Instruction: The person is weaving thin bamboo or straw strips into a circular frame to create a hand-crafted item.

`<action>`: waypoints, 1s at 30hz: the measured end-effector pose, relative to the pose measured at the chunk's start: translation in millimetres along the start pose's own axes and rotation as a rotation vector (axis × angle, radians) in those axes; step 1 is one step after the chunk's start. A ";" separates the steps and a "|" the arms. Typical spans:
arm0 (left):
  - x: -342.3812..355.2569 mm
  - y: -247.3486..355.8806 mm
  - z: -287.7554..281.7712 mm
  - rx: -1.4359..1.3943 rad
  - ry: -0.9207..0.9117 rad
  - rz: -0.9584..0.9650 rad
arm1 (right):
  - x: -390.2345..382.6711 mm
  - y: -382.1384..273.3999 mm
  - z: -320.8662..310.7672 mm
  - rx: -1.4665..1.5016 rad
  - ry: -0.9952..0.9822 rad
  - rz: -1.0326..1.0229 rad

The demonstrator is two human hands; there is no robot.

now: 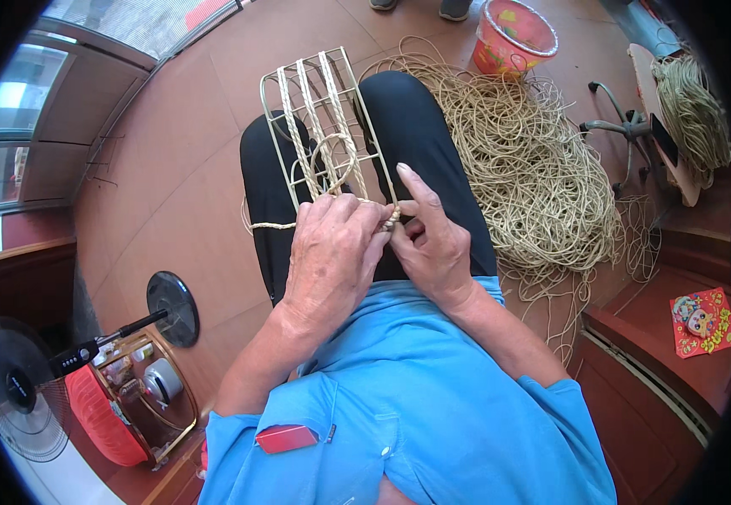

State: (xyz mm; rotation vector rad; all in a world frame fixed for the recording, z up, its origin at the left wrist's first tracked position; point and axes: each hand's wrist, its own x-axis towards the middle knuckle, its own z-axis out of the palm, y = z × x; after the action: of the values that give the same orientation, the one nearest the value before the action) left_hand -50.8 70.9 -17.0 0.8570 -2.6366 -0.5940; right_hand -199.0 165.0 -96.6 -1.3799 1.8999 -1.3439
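Observation:
A pale metal wire frame (pixel 371 128) lies across my thighs, with straw-coloured twisted cord (pixel 329 84) strung lengthwise over it in several strands. A loop of the cord stands up near the frame's middle. My left hand (pixel 332 248) rests over the near end, its thumb and forefinger pinching the cord wrapped at the near right corner. Close against it, my right hand (pixel 434 244) grips the same wrapped cord between thumb and curled fingers, with the forefinger raised. A loose length of cord sticks out left of my left hand. My hands hide most of the frame's near end.
A large heap of loose cord (pixel 534 177) covers the floor at right, beside a red bucket (pixel 514 40). Farther right, more cord (pixel 692 114) lies on a wheeled chair (pixel 622 126). A fan (pixel 24 391) and a red basket (pixel 106 417) are at lower left. Someone's shoes (pixel 454 8) show at the top.

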 end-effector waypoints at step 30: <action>-4.2 -2.5 44.9 -0.029 0.357 0.148 | -1.5 -6.8 -48.5 0.755 -0.157 0.315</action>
State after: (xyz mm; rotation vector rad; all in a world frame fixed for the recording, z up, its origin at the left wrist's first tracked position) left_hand -64.5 84.7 -57.8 0.6800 -2.3348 -0.3981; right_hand -233.0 187.9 -69.7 -0.7434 1.2268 -1.5041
